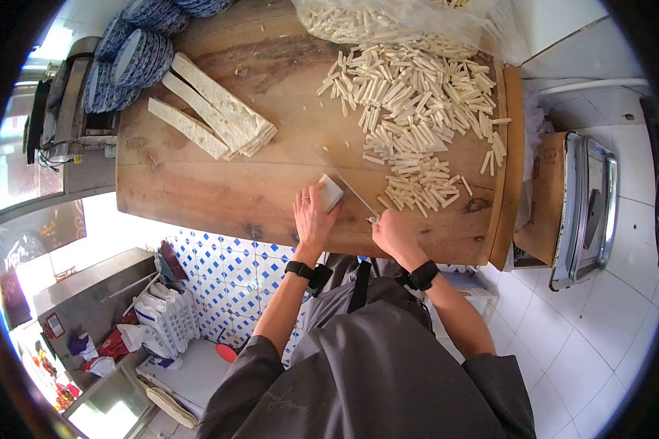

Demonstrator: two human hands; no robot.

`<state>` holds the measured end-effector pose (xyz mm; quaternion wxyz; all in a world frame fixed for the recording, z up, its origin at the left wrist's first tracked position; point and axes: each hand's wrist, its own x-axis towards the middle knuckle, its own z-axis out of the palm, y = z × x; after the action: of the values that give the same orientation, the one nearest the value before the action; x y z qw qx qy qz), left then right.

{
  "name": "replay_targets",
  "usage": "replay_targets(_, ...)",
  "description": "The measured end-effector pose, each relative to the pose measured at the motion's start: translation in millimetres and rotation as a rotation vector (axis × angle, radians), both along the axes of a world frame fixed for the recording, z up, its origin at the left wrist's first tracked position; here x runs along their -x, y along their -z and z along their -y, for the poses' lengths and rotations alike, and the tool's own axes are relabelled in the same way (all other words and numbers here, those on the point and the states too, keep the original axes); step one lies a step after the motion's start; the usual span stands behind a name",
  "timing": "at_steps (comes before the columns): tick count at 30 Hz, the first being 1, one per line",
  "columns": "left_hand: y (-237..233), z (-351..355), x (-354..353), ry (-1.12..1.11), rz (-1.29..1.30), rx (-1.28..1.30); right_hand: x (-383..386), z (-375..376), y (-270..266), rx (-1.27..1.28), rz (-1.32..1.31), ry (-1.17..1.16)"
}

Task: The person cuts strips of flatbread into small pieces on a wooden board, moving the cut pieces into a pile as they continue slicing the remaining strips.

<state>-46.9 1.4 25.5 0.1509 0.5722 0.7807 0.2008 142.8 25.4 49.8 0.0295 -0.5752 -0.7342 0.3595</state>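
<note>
My left hand [313, 219] is closed around a short pale block of stacked flatbread [331, 193] near the front edge of the wooden board. In my right hand [393, 235] is the handle of a knife [357, 194]; its thin blade slants away to the upper left, just right of the block. The blade's far end is faint and blurred. Long flatbread strips [220, 106] lie stacked at the upper left. To the right spreads a big heap of small cut flatbread sticks [417, 110].
The wooden board [271, 183] carries all this. Blue-patterned bowls [140, 60] are stacked at its upper left, and a clear plastic bag [490, 25] with more sticks lies at the back. Metal trays [589, 212] stand right of the board. A white basket [170, 316] sits lower left.
</note>
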Motion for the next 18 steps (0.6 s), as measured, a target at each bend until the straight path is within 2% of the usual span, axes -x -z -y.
replay_targets(6, -3.8, -4.0, 11.4, 0.238, 0.049, -0.128, 3.0, 5.6, -4.5, 0.142, 0.016, -0.029)
replay_targets(10, -17.9, -1.0, 5.7, 0.132, -0.047, -0.068, 0.7, 3.9, 0.5, 0.157, -0.033, 0.008)
replay_targets(12, -10.0, 5.3, 9.6, 0.004, 0.001, 0.075, 0.0, 4.9, 8.4, 0.161, -0.037, 0.023)
replay_targets(14, -2.3, 7.3, 10.3, 0.013, -0.011, 0.125, -0.6, 9.0, 15.9, 0.146, -0.057, 0.028)
replay_targets(18, -20.5, -3.3, 5.9, 0.012, 0.002, 0.302, 2.7, 8.5, 6.2, 0.138, -0.011, -0.055)
